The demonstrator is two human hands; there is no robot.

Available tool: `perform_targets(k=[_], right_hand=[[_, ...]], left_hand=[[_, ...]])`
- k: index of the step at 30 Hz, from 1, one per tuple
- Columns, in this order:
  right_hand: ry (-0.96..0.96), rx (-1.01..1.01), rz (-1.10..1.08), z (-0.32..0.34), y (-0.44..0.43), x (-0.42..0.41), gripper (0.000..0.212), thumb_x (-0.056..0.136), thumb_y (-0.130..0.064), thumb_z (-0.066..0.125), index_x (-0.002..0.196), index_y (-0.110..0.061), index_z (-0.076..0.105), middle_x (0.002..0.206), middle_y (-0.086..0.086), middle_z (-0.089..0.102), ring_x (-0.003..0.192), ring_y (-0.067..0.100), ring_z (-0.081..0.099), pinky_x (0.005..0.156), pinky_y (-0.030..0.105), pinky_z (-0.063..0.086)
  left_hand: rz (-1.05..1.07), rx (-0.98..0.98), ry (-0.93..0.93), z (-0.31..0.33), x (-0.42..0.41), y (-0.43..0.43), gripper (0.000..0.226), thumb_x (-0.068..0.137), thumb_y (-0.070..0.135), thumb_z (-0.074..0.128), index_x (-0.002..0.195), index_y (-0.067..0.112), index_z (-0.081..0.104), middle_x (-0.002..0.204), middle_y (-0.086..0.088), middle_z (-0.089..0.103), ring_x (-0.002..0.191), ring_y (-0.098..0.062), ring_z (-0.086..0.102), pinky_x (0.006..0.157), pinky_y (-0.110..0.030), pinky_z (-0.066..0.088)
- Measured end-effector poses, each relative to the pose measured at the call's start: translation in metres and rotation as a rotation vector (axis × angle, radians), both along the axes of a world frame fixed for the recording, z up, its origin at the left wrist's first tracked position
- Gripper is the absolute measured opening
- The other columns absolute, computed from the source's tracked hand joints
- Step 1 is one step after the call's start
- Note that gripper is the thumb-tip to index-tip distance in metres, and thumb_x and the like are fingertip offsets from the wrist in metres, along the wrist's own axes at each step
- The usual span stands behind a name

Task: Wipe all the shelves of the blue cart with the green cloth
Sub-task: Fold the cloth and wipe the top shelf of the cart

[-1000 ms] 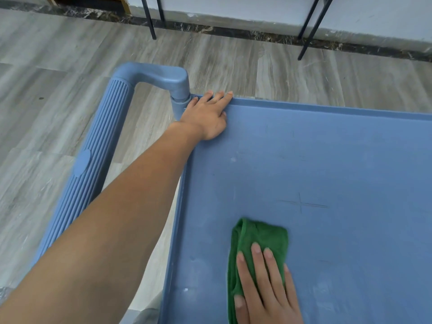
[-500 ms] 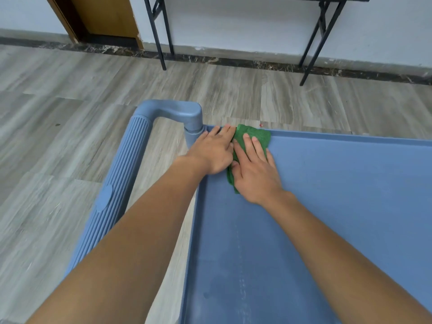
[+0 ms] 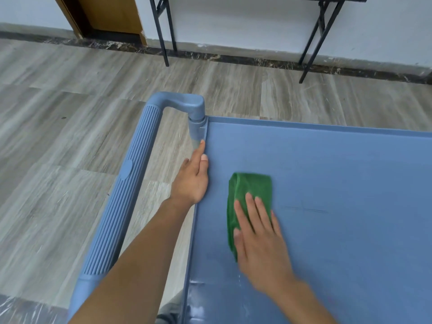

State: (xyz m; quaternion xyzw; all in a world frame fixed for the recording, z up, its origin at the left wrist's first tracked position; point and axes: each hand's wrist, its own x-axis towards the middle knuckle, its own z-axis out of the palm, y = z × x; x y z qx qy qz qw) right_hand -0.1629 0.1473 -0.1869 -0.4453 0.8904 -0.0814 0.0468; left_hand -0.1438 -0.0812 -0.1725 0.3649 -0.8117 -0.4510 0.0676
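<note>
The top shelf (image 3: 327,171) of the blue cart (image 3: 304,146) fills the lower right of the view, a flat blue tray with a low raised rim; a faint dark cross mark (image 3: 304,209) is scratched on it and pale smears show near its front left corner. A ribbed blue handle (image 3: 124,206) runs along the cart's left side and joins the corner post (image 3: 197,127). Beyond lies a grey wood-look floor (image 3: 70,113), a dark stone skirting along a white wall, a brown door frame (image 3: 93,17) at top left and thin black table legs (image 3: 161,29) against the wall.

The left hand (image 3: 192,181) lies along the shelf's left rim, fingers straight and together, fingertip reaching toward the post; its grip is open and flat, enclosing nothing. The right hand (image 3: 259,239) is spread flat, fingers slightly apart, palm down and pressing on the green cloth (image 3: 247,195), not clenched round it and a little motion-blurred.

The folded cloth lies on the shelf near its left rim, its near half under the right fingers, its far end sticking out ahead of the fingertips, and it sits just right of the left hand without touching it
</note>
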Motion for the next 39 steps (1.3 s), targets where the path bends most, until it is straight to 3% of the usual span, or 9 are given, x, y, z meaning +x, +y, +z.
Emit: perform_targets(k=[5, 8, 13, 15, 18, 22, 26, 29, 39], right_hand=[[0.137, -0.034, -0.010, -0.012, 0.077, 0.076, 0.058, 0.095, -0.040, 0.023, 0.135, -0.020, 0.060, 0.143, 0.010, 0.053, 0.134, 0.025, 0.045, 0.101, 0.046, 0.039], [0.161, -0.016, -0.040, -0.011, 0.094, 0.093, 0.057, 0.093, -0.039, 0.025, 0.131, -0.021, 0.063, 0.136, 0.010, 0.059, 0.129, 0.025, 0.049, 0.100, 0.045, 0.040], [0.025, -0.021, -0.005, 0.001, 0.082, 0.079, 0.056, 0.095, -0.039, 0.025, 0.138, -0.020, 0.057, 0.149, 0.010, 0.046, 0.138, 0.026, 0.043, 0.103, 0.051, 0.038], [-0.038, -0.041, 0.021, 0.002, 0.069, 0.065, 0.057, 0.097, -0.038, 0.025, 0.146, -0.021, 0.046, 0.157, 0.008, 0.035, 0.144, 0.026, 0.035, 0.109, 0.051, 0.032], [-0.064, -0.030, 0.051, 0.001, 0.035, 0.033, 0.058, 0.099, -0.037, 0.029, 0.155, -0.021, 0.029, 0.164, 0.005, 0.017, 0.152, 0.025, 0.015, 0.117, 0.051, 0.020], [-0.063, -0.050, 0.023, -0.002, -0.038, -0.028, 0.059, 0.100, -0.039, 0.026, 0.157, -0.024, 0.021, 0.166, 0.003, 0.008, 0.153, 0.022, 0.003, 0.122, 0.050, 0.012], [-0.063, -0.017, -0.006, -0.001, -0.115, -0.095, 0.060, 0.100, -0.042, 0.026, 0.157, -0.027, 0.015, 0.167, 0.002, 0.003, 0.153, 0.021, -0.001, 0.122, 0.049, 0.007], [-0.133, 0.015, -0.032, 0.003, -0.154, -0.126, 0.061, 0.100, -0.042, 0.023, 0.157, -0.029, 0.010, 0.167, 0.000, -0.004, 0.152, 0.018, -0.007, 0.122, 0.047, 0.000], [-0.099, 0.053, 0.067, 0.003, -0.069, -0.017, 0.065, 0.099, -0.041, 0.025, 0.158, -0.027, 0.002, 0.167, -0.001, -0.005, 0.152, 0.019, -0.009, 0.122, 0.048, 0.008]], left_hand=[[0.050, -0.026, -0.062, 0.008, 0.007, 0.008, 0.054, 0.106, 0.057, 0.014, 0.159, 0.046, 0.011, 0.162, 0.009, 0.037, 0.144, -0.025, 0.041, 0.117, -0.045, 0.033], [0.098, 0.099, -0.156, 0.013, 0.026, 0.029, 0.056, 0.106, 0.056, 0.015, 0.160, 0.039, 0.020, 0.158, -0.001, 0.044, 0.142, -0.031, 0.043, 0.117, -0.044, 0.031], [0.164, 0.193, -0.203, 0.029, 0.070, 0.060, 0.047, 0.108, 0.041, 0.030, 0.153, 0.032, 0.042, 0.154, -0.001, 0.050, 0.139, -0.026, 0.047, 0.117, -0.036, 0.033], [0.147, 0.222, -0.200, 0.035, 0.085, 0.063, 0.044, 0.106, 0.034, 0.035, 0.148, 0.037, 0.050, 0.145, 0.004, 0.058, 0.114, -0.008, 0.061, 0.099, -0.025, 0.049], [0.163, 0.241, -0.185, 0.037, 0.104, 0.064, 0.044, 0.104, 0.023, 0.041, 0.142, 0.037, 0.057, 0.142, 0.011, 0.059, 0.081, 0.015, 0.056, 0.067, -0.002, 0.041], [0.137, 0.098, -0.159, 0.041, 0.103, 0.072, 0.046, 0.102, 0.015, 0.042, 0.143, 0.030, 0.057, 0.131, 0.003, 0.068, 0.100, -0.008, 0.068, 0.090, -0.025, 0.055], [-0.073, -0.276, -0.201, 0.035, 0.092, 0.078, 0.060, 0.104, 0.018, 0.036, 0.161, 0.022, 0.019, 0.167, 0.002, 0.026, 0.150, -0.027, 0.027, 0.114, -0.042, 0.038], [-0.179, -0.351, -0.304, 0.030, 0.091, 0.078, 0.062, 0.107, 0.036, 0.023, 0.160, 0.035, -0.008, 0.170, 0.013, -0.013, 0.156, -0.018, -0.017, 0.127, -0.048, 0.006], [-0.046, -0.109, -0.111, 0.046, 0.078, 0.078, 0.082, 0.074, 0.094, -0.007, 0.150, 0.064, 0.000, 0.167, 0.024, -0.011, 0.149, -0.003, -0.029, 0.122, -0.050, -0.018]])
